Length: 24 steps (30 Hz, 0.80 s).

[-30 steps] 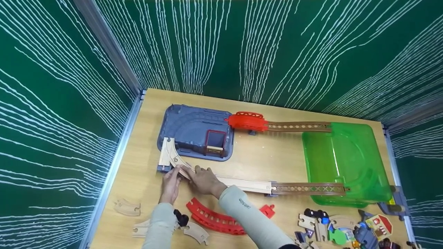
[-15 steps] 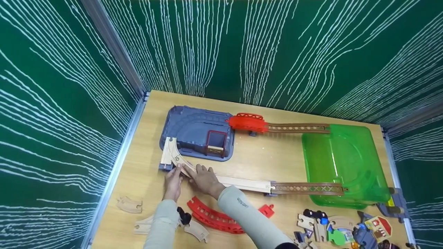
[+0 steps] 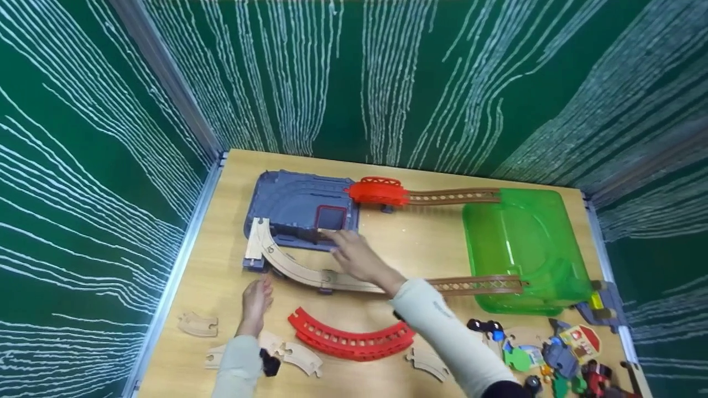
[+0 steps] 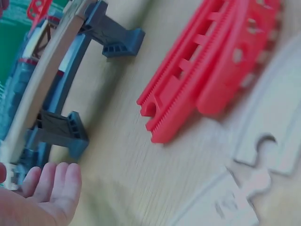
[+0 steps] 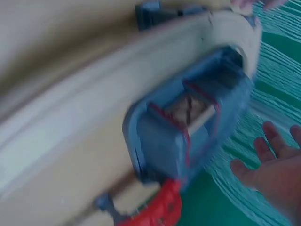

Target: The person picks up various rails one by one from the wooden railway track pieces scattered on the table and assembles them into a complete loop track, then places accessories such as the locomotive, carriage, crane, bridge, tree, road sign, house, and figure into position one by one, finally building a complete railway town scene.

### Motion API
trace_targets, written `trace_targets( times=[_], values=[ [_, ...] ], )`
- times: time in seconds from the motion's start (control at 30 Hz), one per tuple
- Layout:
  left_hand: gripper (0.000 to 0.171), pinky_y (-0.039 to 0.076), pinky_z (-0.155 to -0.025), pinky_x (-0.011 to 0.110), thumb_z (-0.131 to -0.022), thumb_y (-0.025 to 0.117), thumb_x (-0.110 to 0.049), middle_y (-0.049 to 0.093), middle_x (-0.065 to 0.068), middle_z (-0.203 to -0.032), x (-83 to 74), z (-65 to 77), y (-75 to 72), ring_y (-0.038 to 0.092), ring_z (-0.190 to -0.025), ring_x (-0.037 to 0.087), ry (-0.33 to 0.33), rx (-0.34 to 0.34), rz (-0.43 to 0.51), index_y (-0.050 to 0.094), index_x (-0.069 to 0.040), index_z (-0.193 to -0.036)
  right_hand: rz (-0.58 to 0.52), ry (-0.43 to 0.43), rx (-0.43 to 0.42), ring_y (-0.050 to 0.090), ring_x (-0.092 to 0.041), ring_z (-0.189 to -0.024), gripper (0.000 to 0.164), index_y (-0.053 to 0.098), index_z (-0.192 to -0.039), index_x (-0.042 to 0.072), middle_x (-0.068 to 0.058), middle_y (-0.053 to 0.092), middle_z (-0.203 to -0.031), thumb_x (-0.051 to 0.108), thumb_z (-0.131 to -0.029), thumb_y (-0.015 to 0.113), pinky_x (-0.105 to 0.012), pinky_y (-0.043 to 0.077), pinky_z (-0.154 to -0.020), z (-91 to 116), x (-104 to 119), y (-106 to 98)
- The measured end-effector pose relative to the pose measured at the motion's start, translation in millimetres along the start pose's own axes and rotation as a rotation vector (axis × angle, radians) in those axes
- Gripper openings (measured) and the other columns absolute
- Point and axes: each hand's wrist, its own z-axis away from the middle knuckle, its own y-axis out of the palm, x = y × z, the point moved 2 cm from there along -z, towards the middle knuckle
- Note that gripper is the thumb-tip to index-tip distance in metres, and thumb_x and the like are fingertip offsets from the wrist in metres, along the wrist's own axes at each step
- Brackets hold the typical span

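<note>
My left hand [image 3: 257, 301] is beside the near-left end of the raised wooden track, its fingers extended and holding nothing. In the left wrist view its fingers [image 4: 56, 188] lie just below a grey track support [image 4: 61, 132]. My right hand [image 3: 362, 260] hovers over the track's inner side, fingers spread and free, overlapping the front of the grey plastic base [image 3: 282, 204] in the head view. The curved wooden track [image 3: 293, 270] runs from the forked wooden piece [image 3: 254, 237] on the base to a straight section partly hidden by my right hand and arm.
Brown trestle track [image 3: 481, 284] leads to the green plastic bin [image 3: 531, 249]. A red bridge [image 3: 379, 190] links the base to the back track. Curved red track [image 3: 354, 341] and loose wooden pieces [image 3: 301, 358] lie in front. Assorted toys [image 3: 558, 356] crowd the lower right.
Both hands have let go of the curved wooden track. The right hand has lifted away up and to the right; the left has drawn back slightly toward the person.
</note>
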Motion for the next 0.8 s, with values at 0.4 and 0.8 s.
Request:
trace_targets(
  times=[0.4, 0.8],
  values=[
    [0.033, 0.047, -0.073, 0.033, -0.090, 0.044, -0.014, 0.053, 0.019, -0.112, 15.0, 82.3, 8.6, 0.053, -0.093, 0.029, 0.233, 0.075, -0.420, 0.048, 0.002, -0.119, -0.053, -0.040, -0.134, 0.043, -0.017, -0.109, 0.038, 0.041, -0.129, 0.010, -0.004, 0.053, -0.111, 0.018, -0.092, 0.043, -0.037, 0.034, -0.094, 122.2, -11.1, -52.0],
    [0.031, 0.047, -0.078, 0.038, -0.082, 0.051, -0.001, 0.057, 0.024, -0.099, 84.6, 136.2, 36.1, 0.056, -0.090, 0.031, 0.315, 0.261, -0.497, 0.049, 0.011, -0.111, -0.018, 0.136, 0.011, 0.046, -0.019, -0.106, 0.043, 0.050, -0.120, 0.008, -0.004, 0.052, -0.115, 0.020, -0.080, 0.061, -0.038, 0.038, -0.092, 217.8, -28.6, 27.4]
  ],
)
